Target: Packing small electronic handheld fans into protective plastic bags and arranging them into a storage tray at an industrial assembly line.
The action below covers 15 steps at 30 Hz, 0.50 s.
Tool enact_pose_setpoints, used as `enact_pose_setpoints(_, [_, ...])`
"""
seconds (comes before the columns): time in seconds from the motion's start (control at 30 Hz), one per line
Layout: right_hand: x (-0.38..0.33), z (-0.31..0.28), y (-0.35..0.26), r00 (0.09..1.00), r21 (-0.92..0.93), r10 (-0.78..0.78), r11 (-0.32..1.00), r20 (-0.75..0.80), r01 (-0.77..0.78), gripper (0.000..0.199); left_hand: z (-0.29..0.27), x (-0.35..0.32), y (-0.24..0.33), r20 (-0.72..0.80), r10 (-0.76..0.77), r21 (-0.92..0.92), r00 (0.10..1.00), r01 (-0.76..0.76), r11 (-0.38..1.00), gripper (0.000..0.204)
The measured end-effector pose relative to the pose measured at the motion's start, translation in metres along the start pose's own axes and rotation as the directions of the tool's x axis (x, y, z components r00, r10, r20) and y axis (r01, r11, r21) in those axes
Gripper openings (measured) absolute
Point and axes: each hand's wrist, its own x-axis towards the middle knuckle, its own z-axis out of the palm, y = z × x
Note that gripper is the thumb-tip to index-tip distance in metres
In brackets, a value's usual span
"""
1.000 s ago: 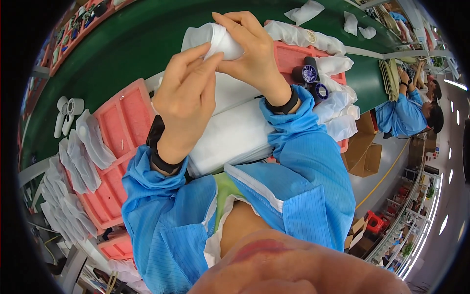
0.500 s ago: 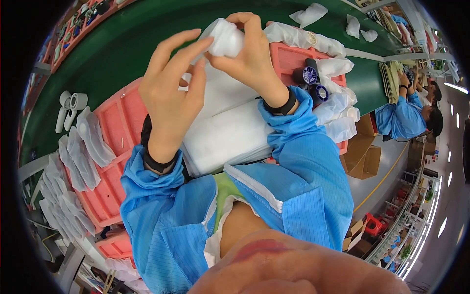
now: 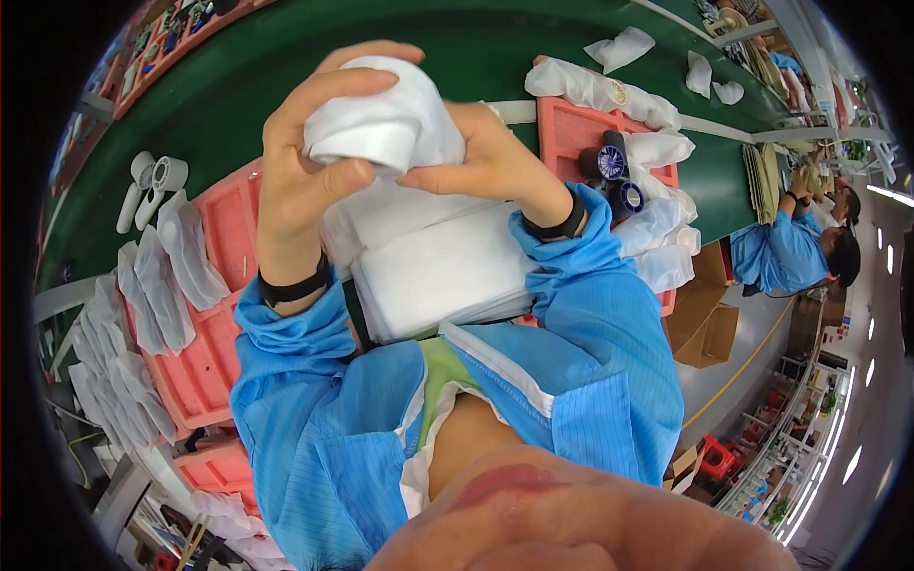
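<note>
Above the table I hold a white rounded object wrapped in a thin, translucent white bag; its smooth rim shows at the near side. My left hand is closed round its left and far side, thumb under the rim. From the right, my right hand grips it, thumb pressed at the near edge; its other fingers are partly hidden behind the bag. Right below the hands lies a stack of flat white translucent bags.
Pink trays flank the stack; bagged items lie on the left one. Two white handheld fans rest on the green table. Dark fans sit among bagged items on the right. Another person works at far right.
The wrapped object has moved left and nearer and turned, so its rim faces me. My left hand, fingers spread before, now wraps round it. My right hand has shifted lower.
</note>
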Motion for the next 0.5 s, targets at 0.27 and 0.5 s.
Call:
enact_pose_setpoints(0.27, [-0.003,0.004,0.014,0.973,-0.4,0.05,0.906,-0.225,-0.139,0.041,0.013,-0.008,-0.023,-0.485,0.213,0.495,0.848,0.066,0.867,0.04])
enact_pose_setpoints(0.5, [-0.005,0.013,0.006,0.978,-0.468,0.107,0.865,-0.179,-0.18,0.038,0.016,-0.007,-0.028,-0.276,0.416,0.74,0.866,-0.085,0.667,0.025])
